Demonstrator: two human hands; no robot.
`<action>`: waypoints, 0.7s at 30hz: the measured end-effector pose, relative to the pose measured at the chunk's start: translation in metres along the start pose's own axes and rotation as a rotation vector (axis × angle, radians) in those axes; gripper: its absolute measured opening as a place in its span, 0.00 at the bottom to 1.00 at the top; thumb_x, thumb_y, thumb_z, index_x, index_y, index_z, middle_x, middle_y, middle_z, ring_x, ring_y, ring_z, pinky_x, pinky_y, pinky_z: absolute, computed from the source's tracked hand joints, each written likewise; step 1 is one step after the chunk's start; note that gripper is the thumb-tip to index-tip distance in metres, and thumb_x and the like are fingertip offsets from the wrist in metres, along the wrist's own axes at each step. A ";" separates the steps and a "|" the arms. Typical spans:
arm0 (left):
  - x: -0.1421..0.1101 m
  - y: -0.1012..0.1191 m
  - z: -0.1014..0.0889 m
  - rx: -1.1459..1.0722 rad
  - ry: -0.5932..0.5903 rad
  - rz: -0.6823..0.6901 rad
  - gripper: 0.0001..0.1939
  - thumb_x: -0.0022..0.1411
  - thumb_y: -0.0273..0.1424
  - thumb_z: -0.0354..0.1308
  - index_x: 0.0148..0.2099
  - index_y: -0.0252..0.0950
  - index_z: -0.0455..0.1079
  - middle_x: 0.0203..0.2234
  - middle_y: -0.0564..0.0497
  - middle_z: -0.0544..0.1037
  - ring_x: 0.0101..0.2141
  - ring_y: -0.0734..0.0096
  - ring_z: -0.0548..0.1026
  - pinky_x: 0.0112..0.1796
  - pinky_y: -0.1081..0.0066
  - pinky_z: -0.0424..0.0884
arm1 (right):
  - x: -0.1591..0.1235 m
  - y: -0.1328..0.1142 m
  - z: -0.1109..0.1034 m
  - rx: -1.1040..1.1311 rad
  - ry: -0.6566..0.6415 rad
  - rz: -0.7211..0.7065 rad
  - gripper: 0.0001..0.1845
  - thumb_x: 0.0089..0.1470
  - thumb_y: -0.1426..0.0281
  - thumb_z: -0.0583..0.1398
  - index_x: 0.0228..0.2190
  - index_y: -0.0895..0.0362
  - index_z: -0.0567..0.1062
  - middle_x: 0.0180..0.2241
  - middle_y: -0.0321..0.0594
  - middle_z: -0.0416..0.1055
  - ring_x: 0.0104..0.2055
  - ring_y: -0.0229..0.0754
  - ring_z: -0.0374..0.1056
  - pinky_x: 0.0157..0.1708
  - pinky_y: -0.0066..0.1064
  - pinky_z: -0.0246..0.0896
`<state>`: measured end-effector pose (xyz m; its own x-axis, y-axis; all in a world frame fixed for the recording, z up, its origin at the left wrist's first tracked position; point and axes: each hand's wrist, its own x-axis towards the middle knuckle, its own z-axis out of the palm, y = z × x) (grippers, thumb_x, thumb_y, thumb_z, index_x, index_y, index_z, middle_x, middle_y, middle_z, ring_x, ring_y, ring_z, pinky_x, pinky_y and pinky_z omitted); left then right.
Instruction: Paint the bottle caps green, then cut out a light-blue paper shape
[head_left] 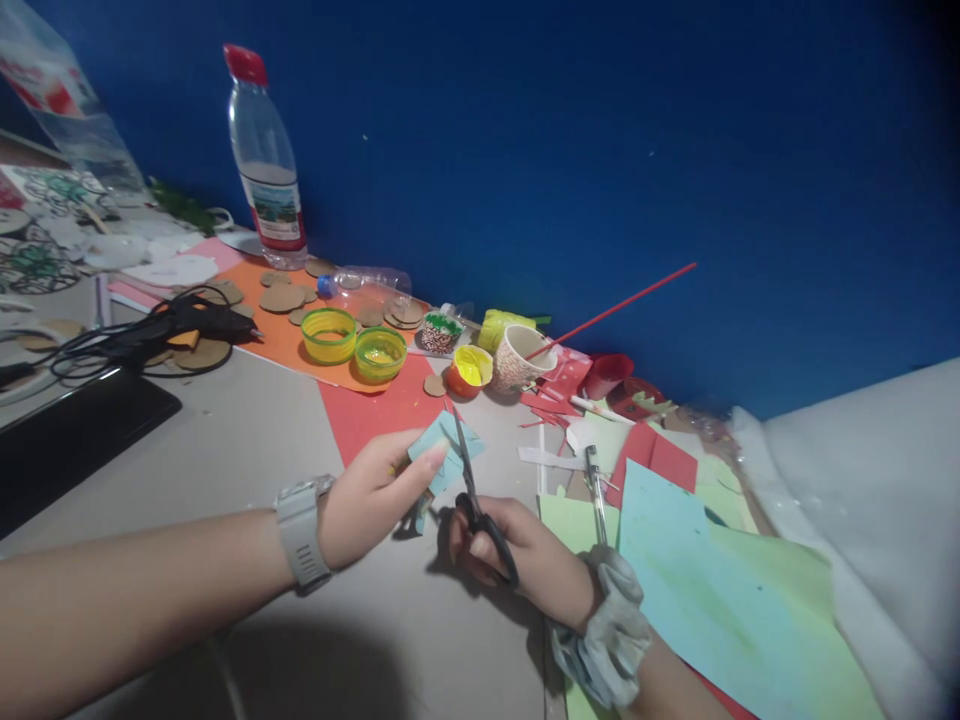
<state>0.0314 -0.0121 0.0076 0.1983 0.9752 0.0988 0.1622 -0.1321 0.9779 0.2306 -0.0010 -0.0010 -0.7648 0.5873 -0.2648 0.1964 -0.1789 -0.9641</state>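
Between thumb and fingers, my left hand (379, 500) pinches a small piece of light blue paper (442, 440). Some darker, multicoloured bit shows below that paper, too small to make out. My right hand (517, 550) is closed around the black handles of a pair of scissors (469, 490). The blades point up and away from me and lie against the right part of the blue paper; whether they are cutting into it I cannot tell. Both hands are over the grey table (442, 640), just in front of a red sheet (382, 410).
Beyond my hands stand two yellow-green tubs (330, 345), a red cup (470, 380) and a patterned cup (514, 365) with a red stick. A water bottle (270, 180) stands at the back. Left lie a glue gun (214, 318) and a phone (90, 430); right, blue paper (705, 570) and a pen (596, 495).
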 end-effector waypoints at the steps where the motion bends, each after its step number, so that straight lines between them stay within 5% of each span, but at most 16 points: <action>1: 0.000 0.000 0.000 0.001 -0.001 0.000 0.18 0.67 0.40 0.44 0.27 0.36 0.56 0.20 0.57 0.59 0.22 0.76 0.58 0.23 0.75 0.59 | 0.000 0.000 0.000 -0.003 -0.003 0.002 0.29 0.52 0.44 0.57 0.27 0.60 0.67 0.19 0.31 0.59 0.21 0.31 0.51 0.20 0.24 0.47; 21: 0.000 0.001 -0.001 0.006 0.005 0.036 0.18 0.67 0.40 0.44 0.27 0.36 0.55 0.20 0.57 0.58 0.22 0.77 0.57 0.24 0.76 0.57 | 0.000 -0.001 0.002 -0.026 0.041 0.006 0.29 0.52 0.44 0.57 0.26 0.60 0.67 0.19 0.31 0.58 0.21 0.31 0.51 0.21 0.24 0.47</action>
<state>0.0311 -0.0120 0.0086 0.1993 0.9706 0.1347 0.1612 -0.1681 0.9725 0.2296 -0.0026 -0.0001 -0.7377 0.6184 -0.2709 0.2171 -0.1626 -0.9625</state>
